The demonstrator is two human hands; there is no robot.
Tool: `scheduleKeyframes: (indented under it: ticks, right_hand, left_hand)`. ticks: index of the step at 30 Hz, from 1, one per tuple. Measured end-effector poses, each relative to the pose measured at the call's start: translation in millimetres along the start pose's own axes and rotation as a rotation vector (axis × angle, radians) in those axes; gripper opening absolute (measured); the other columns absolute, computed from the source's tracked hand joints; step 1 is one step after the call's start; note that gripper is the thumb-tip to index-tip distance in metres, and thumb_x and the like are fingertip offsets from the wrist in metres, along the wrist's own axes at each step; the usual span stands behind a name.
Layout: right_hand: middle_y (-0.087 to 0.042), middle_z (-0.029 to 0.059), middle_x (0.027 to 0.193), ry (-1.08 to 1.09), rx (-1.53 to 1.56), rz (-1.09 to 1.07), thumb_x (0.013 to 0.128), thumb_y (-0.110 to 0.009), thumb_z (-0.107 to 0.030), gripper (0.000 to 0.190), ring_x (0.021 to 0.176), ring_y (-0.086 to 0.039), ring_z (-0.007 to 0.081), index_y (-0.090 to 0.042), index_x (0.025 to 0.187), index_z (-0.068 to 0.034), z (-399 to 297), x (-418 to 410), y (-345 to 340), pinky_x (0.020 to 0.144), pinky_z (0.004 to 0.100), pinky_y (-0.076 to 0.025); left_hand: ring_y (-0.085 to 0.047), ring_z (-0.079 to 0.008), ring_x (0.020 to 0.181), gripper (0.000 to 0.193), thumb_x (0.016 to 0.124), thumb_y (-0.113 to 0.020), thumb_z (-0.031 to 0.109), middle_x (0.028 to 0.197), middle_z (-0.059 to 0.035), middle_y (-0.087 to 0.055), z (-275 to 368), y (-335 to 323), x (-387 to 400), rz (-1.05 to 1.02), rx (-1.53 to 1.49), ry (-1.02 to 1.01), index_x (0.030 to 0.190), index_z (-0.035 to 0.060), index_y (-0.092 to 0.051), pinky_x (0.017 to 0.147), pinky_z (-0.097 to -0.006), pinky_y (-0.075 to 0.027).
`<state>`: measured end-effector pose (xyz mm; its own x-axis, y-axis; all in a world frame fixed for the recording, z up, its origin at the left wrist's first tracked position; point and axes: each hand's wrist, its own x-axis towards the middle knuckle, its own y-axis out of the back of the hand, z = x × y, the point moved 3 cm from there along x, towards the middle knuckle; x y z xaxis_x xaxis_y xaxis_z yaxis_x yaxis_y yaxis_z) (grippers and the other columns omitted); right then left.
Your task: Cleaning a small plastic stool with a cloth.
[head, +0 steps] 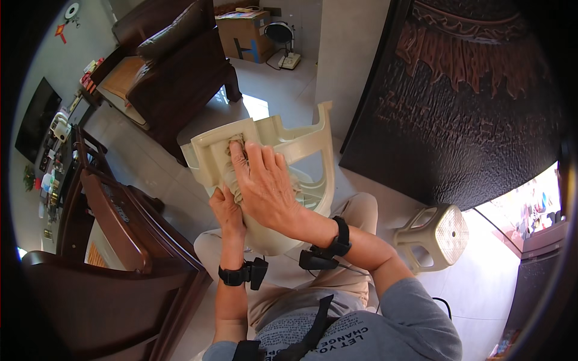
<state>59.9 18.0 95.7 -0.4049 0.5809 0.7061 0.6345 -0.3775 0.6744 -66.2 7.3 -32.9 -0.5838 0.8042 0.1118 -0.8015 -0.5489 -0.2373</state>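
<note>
A cream moulded plastic chair [311,149] is tilted over my lap, with open loops along its right side. My right hand [266,189] lies across it, the fingers pressing a bunched, damp-looking beige cloth [231,176] into the recessed panel. Part of the cloth is hidden beneath that palm. Just left of it, my left hand [227,211] is curled at the near left edge of the chair, thumb up, close to the cloth's lower end. Its fingertips are hidden.
A cream plastic stool [433,239] stands on the tiled floor to my right. A dark carved panel [451,117] rises behind it. Dark wooden furniture [135,234] is close on my left. Farther off are a wooden sofa [180,72], a cardboard box [246,38] and a round-headed lamp-like device [284,45].
</note>
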Motion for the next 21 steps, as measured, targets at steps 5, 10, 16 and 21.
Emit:
scheduleKeyframes:
  ticks: [5,10,16,21]
  right_hand:
    - [-0.044,0.0151,0.087,-0.103,-0.012,-0.031,0.066,-0.063,-0.013,0.063,0.080,-0.044,0.0268,-0.047,0.124,0.007,5.8,3.0,5.6,0.067,0.0373,-0.033]
    - [-0.046,0.0130,0.082,-0.149,-0.067,-0.094,0.064,-0.064,-0.014,0.061,0.077,-0.046,0.0267,-0.049,0.120,0.005,5.7,6.9,13.0,0.067,0.0366,-0.034]
    - [-0.048,0.0130,0.082,-0.187,0.002,-0.227,0.062,-0.062,-0.011,0.058,0.077,-0.049,0.0284,-0.050,0.117,0.003,-1.2,-25.1,12.9,0.065,0.0374,-0.036]
    - [-0.049,0.0138,0.085,-0.194,0.188,-0.228,0.060,-0.062,-0.008,0.059,0.081,-0.050,0.0308,-0.049,0.117,0.003,7.1,-28.5,12.0,0.067,0.0395,-0.038]
  left_hand:
    - [-0.043,-0.0065,0.062,0.034,0.093,-0.057,0.025,0.064,0.0009,-0.054,4.0,-10.2,0.8,0.025,-0.012,0.031,0.070,-0.0002,-0.055,0.054,-0.0266,-0.038]
    - [-0.044,-0.0061,0.059,0.032,0.093,-0.058,0.025,0.066,0.0000,-0.056,1.4,-8.7,0.5,0.041,-0.070,0.062,0.072,0.0011,-0.057,0.052,-0.0255,-0.038]
    - [-0.054,-0.0085,0.063,0.038,0.089,-0.063,0.037,0.075,-0.0036,-0.062,11.9,-12.6,8.1,0.004,-0.055,0.111,0.079,0.0003,-0.060,0.056,-0.0252,-0.045]
    - [-0.062,-0.0133,0.071,0.046,0.087,-0.063,0.043,0.087,-0.0072,-0.066,23.4,-10.6,7.2,0.010,-0.166,0.187,0.093,-0.0027,-0.061,0.062,-0.0270,-0.050]
